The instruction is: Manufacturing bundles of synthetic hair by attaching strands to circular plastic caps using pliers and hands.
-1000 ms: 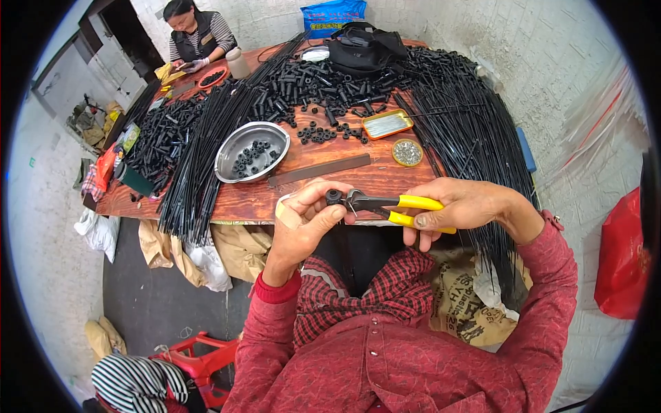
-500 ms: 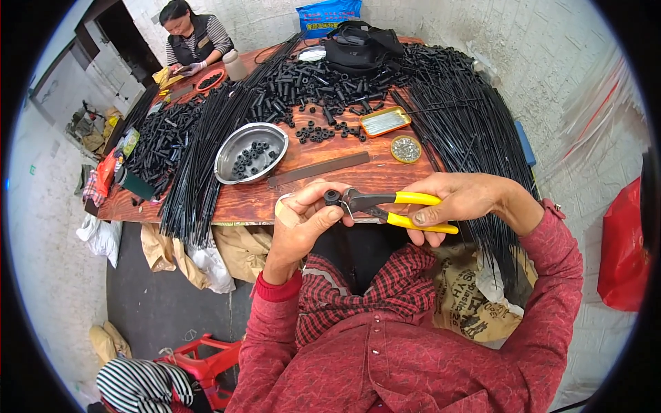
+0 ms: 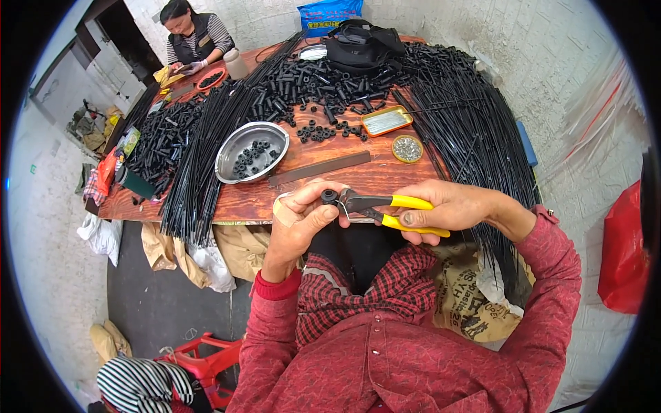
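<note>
Head view, left fingers [image 3: 321, 218] pinching black part [image 3: 329, 197], right fingers [image 3: 420, 218] gripping pliers [image 3: 405, 201], bowl [image 3: 236, 140] beyond, rods [image 3: 475, 151] either side

We see a fairly bright scene under soft, diffuse light whose source lies out of view, with the pale wall [image 3: 509, 62] nearly white, only faint shadows on the reddish table [image 3: 241, 204], and the doorway [image 3: 129, 38] sunk in darkness. We catch glints on the steel bowl [image 3: 241, 140] and a sheen along the black rods [image 3: 475, 148]. The yellow-handled pliers [image 3: 412, 202] look reasonably sharp to us, while the fisheye bends straight edges inside a black rim fringed with blue.
</note>
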`<state>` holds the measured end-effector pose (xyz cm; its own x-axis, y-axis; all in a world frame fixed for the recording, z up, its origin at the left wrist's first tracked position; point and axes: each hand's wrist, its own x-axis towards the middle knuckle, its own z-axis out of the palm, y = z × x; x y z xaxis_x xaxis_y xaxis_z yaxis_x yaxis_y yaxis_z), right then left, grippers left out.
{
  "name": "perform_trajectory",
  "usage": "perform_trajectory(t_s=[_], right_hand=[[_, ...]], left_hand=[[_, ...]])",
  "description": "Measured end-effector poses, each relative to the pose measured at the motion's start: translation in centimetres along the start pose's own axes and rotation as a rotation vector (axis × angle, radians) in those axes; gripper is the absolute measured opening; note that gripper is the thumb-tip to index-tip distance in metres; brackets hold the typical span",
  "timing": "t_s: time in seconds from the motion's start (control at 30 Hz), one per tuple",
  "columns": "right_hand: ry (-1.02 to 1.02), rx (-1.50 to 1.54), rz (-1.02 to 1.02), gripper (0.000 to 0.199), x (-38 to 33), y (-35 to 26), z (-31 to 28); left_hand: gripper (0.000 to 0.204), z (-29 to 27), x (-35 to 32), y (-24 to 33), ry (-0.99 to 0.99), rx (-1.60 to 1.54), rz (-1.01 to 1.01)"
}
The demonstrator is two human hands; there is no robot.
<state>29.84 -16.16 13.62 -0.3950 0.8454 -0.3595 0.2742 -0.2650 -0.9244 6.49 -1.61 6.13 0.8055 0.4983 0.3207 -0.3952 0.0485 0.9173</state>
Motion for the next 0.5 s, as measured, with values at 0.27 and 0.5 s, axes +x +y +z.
perform_trajectory(t_s=[0.27, 0.5], right_hand=[[0.085, -0.049, 0.013, 0.038, 0.5, -0.1, 1.3], [0.1, -0.039, -0.011, 0.04, 0.8, 0.6, 1.6]], left_hand=[[0.032, -0.3, 0.1, -0.2, -0.009, 0.037, 0.022], [0.034, -0.3, 0.1, -0.2, -0.013, 0.039, 0.028]])
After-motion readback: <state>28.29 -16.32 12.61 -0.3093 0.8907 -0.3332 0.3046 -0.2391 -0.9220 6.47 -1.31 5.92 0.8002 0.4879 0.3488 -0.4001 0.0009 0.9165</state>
